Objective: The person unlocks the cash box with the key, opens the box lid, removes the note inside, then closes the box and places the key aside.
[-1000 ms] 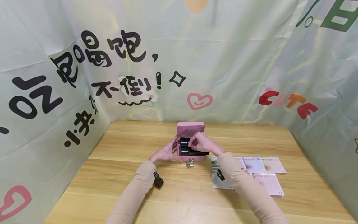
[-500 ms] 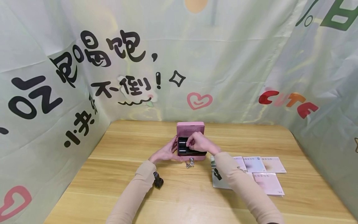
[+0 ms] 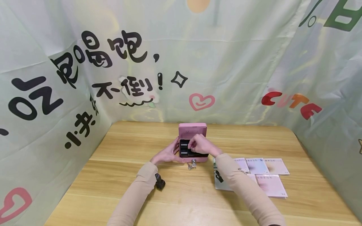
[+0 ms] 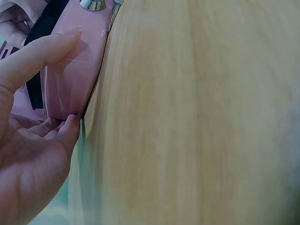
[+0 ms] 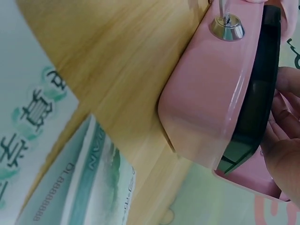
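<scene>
A pink metal cash box [image 3: 202, 159] stands on the table with its lid [image 3: 193, 132] raised at the back. My left hand [image 3: 168, 153] holds the box's left side; in the left wrist view its thumb lies on the front face and its fingers touch the lower edge. Inside the box sits a black coin tray [image 3: 184, 152], its edge standing above the rim in the right wrist view. My right hand [image 3: 203, 145] pinches the tray near its middle; the exact grip is hidden. A key stands in the round lock [image 5: 227, 27] on the front.
Several notes printed like banknotes [image 3: 272, 185] lie in rows to the right, partly under the right forearm. Small keys [image 3: 190, 167] hang by the lock. Printed cloth [image 3: 232, 62] walls the table [image 3: 181, 201] at the back and sides.
The coin tray has shifted slightly left and settled lower into the cash box, its right end no longer jutting past the side. My right hand moved with it; my left hand stayed still.
</scene>
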The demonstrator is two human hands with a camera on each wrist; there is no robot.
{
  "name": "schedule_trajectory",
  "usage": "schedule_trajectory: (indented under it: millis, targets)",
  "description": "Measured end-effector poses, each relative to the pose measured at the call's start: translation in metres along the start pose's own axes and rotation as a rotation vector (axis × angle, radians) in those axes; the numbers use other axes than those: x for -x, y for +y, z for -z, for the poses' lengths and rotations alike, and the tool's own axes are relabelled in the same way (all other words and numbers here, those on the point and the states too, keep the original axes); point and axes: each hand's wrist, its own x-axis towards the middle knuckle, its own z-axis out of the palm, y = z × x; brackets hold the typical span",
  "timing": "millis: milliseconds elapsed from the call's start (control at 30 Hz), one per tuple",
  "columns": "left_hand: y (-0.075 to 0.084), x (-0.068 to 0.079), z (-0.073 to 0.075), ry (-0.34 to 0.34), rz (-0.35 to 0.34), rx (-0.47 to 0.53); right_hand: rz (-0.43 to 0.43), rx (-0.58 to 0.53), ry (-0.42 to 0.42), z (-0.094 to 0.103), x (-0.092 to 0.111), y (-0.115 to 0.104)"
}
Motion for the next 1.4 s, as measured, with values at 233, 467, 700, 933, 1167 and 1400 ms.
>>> schedule_trajectory:
  millis: [233, 467, 700, 933, 1167, 1400]
  targets:
    - [0.0021, 0.0014, -0.0013, 0.012, 0.04, -0.019, -0.001, -0.005, -0.015, -0.0013, 0.0012, -0.0006]
    - [0.0033, 0.0023, -0.0011, 0.012, 0.038, -0.01, -0.027, 0.003, -0.026, -0.0031, 0.0, 0.0009]
    - [0.0028, 0.002, -0.001, 0.012, 0.04, -0.013, -0.053, -0.004, -0.031, -0.0056, 0.0, 0.0018]
    - [0.0022, 0.0014, -0.0007, 0.012, 0.041, -0.004, -0.067, -0.004, -0.027, -0.0067, 0.0003, 0.002]
    - [0.0037, 0.0027, -0.0015, 0.017, 0.051, -0.014, -0.09, -0.018, -0.024, -0.0074, 0.0013, 0.0004]
    - [0.0039, 0.0025, -0.0019, 0.017, 0.046, -0.014, -0.111, -0.032, -0.017, -0.0075, 0.0033, 0.0002]
